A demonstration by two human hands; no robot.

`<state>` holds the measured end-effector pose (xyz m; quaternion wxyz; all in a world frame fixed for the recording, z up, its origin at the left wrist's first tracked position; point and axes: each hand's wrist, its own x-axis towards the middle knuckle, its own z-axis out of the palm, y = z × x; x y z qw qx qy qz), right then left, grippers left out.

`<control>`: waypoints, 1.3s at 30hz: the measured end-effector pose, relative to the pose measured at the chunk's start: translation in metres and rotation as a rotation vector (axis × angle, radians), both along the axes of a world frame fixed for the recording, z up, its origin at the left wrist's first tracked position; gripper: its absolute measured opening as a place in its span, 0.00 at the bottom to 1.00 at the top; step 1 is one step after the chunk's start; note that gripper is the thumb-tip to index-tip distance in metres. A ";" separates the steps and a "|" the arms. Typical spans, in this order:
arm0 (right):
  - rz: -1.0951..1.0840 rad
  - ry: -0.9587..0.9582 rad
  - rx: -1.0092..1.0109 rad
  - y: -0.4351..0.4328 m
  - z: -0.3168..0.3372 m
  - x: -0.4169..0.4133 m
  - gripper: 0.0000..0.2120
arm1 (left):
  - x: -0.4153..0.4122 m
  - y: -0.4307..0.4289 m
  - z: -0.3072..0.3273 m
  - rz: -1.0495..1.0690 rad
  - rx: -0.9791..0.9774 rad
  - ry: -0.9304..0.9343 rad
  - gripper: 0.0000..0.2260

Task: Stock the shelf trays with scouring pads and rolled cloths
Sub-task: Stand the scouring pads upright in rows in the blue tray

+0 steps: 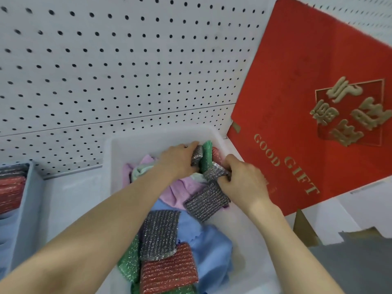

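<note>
Scouring pads (159,234) sit under a broad pegboard (127,71), a red gift box (297,92) leaning close on the right; they lie in the white tray (148,139) on blue and pink cloths (212,247). At its far end the left hand (178,160) grips a grey pad (196,154), the right hand (244,181) pinches another, a green pad (206,155) upright between them.

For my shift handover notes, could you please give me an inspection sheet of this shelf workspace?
Surface: white shelf under the trays.
Job's things: white tray holds loose pads over a pink cloth and a blue cloth; side tray holds red pads.
Clutter: red box right of the white tray.
Hands: left hand grips a grey pad; right hand grips a second grey pad.
Cables: nothing seen.
Surroundings: pegboard behind.
</note>
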<state>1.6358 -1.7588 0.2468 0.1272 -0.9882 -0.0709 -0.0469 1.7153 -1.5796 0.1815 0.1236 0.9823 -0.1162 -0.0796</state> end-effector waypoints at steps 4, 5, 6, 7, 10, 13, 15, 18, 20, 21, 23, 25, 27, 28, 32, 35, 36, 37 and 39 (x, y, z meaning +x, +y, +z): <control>-0.079 -0.175 0.137 -0.007 0.006 -0.003 0.08 | 0.005 0.001 0.012 0.121 -0.120 -0.142 0.30; -0.089 -0.159 0.158 -0.009 0.007 -0.002 0.08 | 0.005 0.002 0.016 0.149 -0.163 -0.188 0.29; -0.092 -0.123 0.170 -0.012 0.007 -0.001 0.07 | 0.005 0.001 0.019 0.173 -0.213 -0.231 0.28; -0.086 -0.080 0.170 -0.013 0.008 -0.001 0.07 | 0.004 -0.001 0.023 0.184 -0.260 -0.265 0.27; -0.024 0.036 0.074 -0.013 0.004 -0.002 0.09 | -0.004 -0.022 0.024 0.114 -0.332 -0.163 0.34; 0.023 0.113 -0.037 -0.010 0.001 -0.008 0.12 | -0.010 -0.044 0.008 0.119 -0.354 0.034 0.46; 0.029 0.135 -0.050 -0.010 0.003 -0.009 0.14 | -0.011 -0.050 -0.001 0.164 -0.380 0.023 0.48; 0.031 0.140 -0.086 -0.012 0.005 -0.007 0.15 | -0.013 -0.055 -0.005 0.211 -0.376 -0.035 0.46; 0.033 0.145 -0.111 -0.013 0.007 -0.007 0.14 | -0.013 -0.053 -0.003 0.212 -0.425 -0.066 0.40; 0.032 0.146 -0.115 -0.013 0.008 -0.007 0.14 | -0.013 -0.049 0.000 0.218 -0.467 -0.071 0.36; 0.018 0.143 -0.110 -0.013 0.009 -0.008 0.14 | -0.011 -0.037 0.003 0.253 -0.540 -0.068 0.31; -0.005 0.118 -0.105 -0.012 0.008 -0.007 0.15 | -0.011 -0.024 0.005 0.275 -0.553 -0.086 0.30; -0.021 0.083 -0.115 -0.010 0.006 -0.006 0.17 | -0.012 -0.016 0.004 0.252 -0.539 -0.069 0.32; -0.012 0.069 -0.131 -0.007 0.005 -0.005 0.17 | -0.012 -0.016 0.003 0.229 -0.541 -0.040 0.34; 0.009 0.080 -0.210 -0.002 0.005 0.000 0.13 | -0.011 -0.030 -0.004 0.190 -0.556 0.038 0.46; 0.005 0.131 -0.228 -0.008 0.007 -0.001 0.14 | -0.004 -0.047 -0.011 0.207 -0.532 0.035 0.52; 0.007 0.144 -0.230 -0.010 0.007 -0.003 0.15 | -0.002 -0.052 -0.012 0.225 -0.523 0.035 0.53; 0.007 0.147 -0.232 -0.011 0.006 -0.005 0.15 | 0.001 -0.057 -0.012 0.245 -0.515 0.040 0.53; -0.006 0.136 -0.230 -0.013 0.004 -0.008 0.15 | 0.004 -0.064 -0.012 0.257 -0.516 0.075 0.51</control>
